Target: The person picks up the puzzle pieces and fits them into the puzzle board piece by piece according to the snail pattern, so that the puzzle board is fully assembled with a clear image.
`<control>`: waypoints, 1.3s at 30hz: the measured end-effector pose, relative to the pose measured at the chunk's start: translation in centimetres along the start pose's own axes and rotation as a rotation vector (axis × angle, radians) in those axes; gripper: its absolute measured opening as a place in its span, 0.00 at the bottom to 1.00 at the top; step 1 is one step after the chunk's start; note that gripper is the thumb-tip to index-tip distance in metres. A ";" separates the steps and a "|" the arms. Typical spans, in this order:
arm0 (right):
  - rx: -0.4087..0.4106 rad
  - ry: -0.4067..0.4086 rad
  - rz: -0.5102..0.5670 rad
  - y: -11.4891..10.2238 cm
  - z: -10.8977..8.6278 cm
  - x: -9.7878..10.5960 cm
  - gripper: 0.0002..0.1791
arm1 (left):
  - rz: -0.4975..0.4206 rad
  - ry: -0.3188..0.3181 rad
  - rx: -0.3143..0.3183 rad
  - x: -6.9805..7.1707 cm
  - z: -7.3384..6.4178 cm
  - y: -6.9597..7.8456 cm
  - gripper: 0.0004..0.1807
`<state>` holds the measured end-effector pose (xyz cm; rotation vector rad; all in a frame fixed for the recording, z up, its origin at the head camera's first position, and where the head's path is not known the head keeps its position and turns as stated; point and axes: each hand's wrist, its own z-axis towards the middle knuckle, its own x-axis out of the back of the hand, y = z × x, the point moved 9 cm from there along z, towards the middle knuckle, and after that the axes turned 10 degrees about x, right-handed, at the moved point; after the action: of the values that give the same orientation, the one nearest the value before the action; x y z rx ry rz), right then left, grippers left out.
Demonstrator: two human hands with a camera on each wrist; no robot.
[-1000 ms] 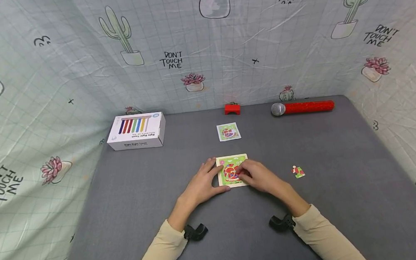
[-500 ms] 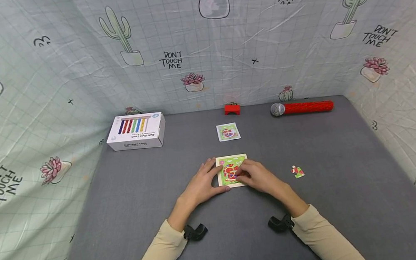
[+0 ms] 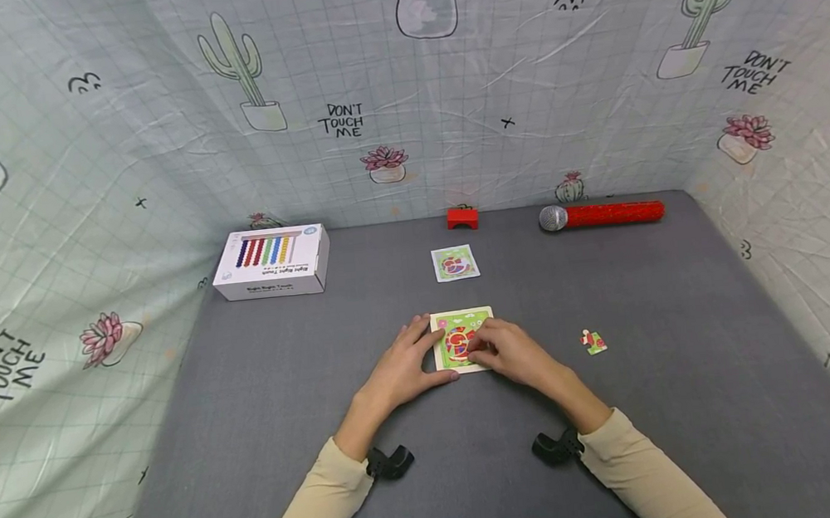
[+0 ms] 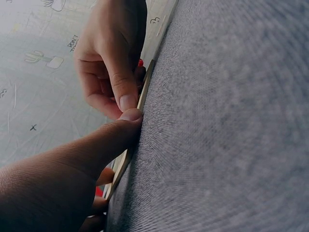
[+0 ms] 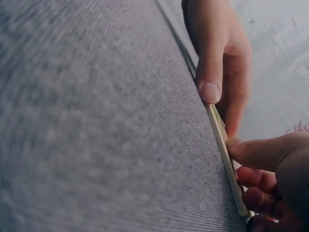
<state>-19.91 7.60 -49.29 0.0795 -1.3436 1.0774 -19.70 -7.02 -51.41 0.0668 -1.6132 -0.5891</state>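
Observation:
A square jigsaw puzzle board [image 3: 462, 319] with a green and red picture lies flat on the table in front of me. My left hand [image 3: 403, 364] steadies it, thumb along the near edge and fingers at the left side. Over its lower right part, my right hand [image 3: 510, 350] has thumb and curled fingers pinched together on a puzzle piece, which the fingers mostly hide. In the right wrist view, the board's pale edge [image 5: 223, 150] runs beneath both thumbs. A few loose puzzle pieces [image 3: 594, 342] lie to the right of the board.
Behind the board lies a small picture card [image 3: 455, 262]. Along the back stand a white box [image 3: 273, 262], a red arch block [image 3: 462, 218] and a red microphone [image 3: 602, 214]. A printed cloth [image 3: 487, 77] hangs behind the grey table [image 3: 306, 369].
My right fingertips have shifted slightly left over the board; a purple patch visible beside them half a second ago is now covered. The left hand and board hold still.

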 end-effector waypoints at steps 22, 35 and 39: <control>-0.107 0.018 -0.038 1.8 -3.1 4.3 0.17 | -0.007 -0.019 0.018 -0.1 0.1 -0.2 0.44; -0.183 0.109 -0.068 4.0 -6.6 8.0 0.19 | -0.025 -0.011 -0.002 -0.1 0.0 0.0 0.45; -0.203 0.130 -0.098 4.8 -8.0 8.8 0.20 | -0.024 0.003 -0.020 0.1 0.0 0.1 0.44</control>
<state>-18.53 20.11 -47.11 -0.0731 -1.3103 0.8457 -19.66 -6.98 -51.33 0.0721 -1.6055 -0.6238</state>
